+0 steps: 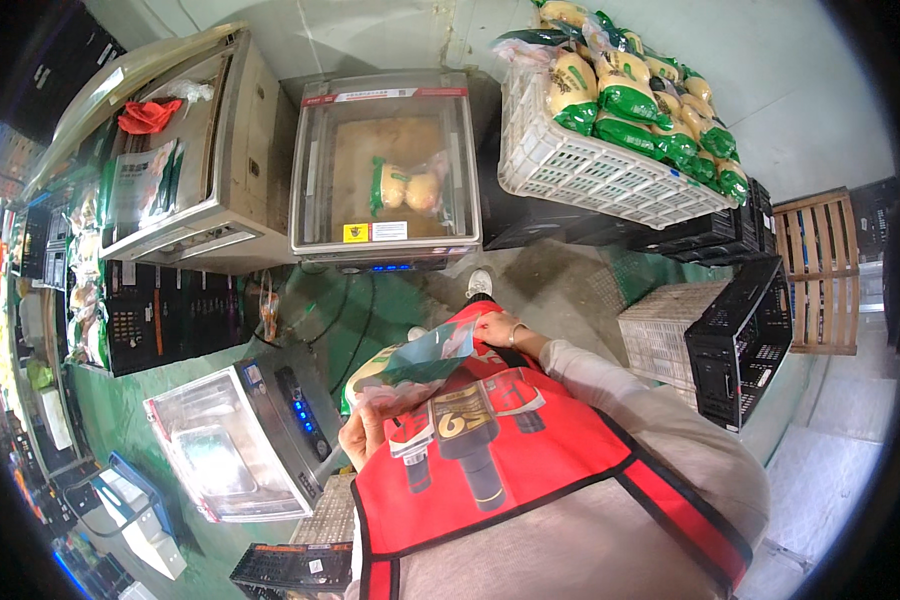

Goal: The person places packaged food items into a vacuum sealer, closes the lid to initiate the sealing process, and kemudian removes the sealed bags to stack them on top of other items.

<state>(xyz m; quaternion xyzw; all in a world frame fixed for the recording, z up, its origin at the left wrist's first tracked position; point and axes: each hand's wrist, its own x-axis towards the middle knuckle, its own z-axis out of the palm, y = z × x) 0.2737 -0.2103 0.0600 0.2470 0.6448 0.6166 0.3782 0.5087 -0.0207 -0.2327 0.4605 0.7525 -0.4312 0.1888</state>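
My left hand (361, 435) and my right hand (499, 330) grip opposite sides of a printed plastic bag (435, 364), held in front of my red apron (562, 457). The bag is clear and green, and something pale yellow (371, 371) shows at its far left end; most of the contents are hidden. Ahead of me stands a chamber vacuum sealer (386, 97) with its transparent lid down. Inside that chamber lies a bagged pale yellow item (405, 187) with a green bag end. I cannot tell exactly what food it is.
A white plastic crate (562, 169) heaped with similar filled bags (622, 82) stands front right. Another vacuum sealer (259, 142) at left has its lid raised, with red plastic (148, 116) on top. Lower left is a third sealer (232, 450). Black crates (742, 345) stand right.
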